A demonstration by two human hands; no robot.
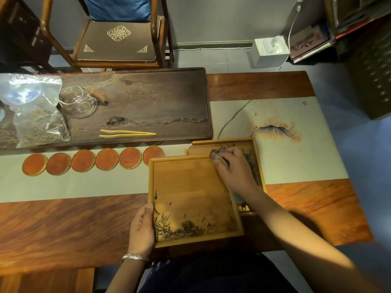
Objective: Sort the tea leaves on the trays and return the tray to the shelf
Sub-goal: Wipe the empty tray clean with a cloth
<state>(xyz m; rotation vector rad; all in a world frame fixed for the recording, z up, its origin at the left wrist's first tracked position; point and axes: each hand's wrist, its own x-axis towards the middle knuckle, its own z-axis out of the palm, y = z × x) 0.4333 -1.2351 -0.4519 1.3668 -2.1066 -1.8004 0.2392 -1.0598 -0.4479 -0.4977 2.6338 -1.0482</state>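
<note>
Bamboo tray [191, 182], the nearer one, lies tilted over the table [63, 225] edge, loose tea leaves [186, 229] gathered along its near side. Left hand [141, 229] grips its left rim, thumb over the edge, fingers hidden beneath. Right hand [234, 168] reaches into the second tray [257, 157] just behind, its fingers [222, 159] curled around a small grey object I cannot identify. Six round coasters [93, 161] sit beyond; farther back, tongs [127, 133] rest on a dark tea board [158, 96].

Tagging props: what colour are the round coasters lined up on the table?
Reddish-orange wood with pale rims, the six coasters; head view.
</note>
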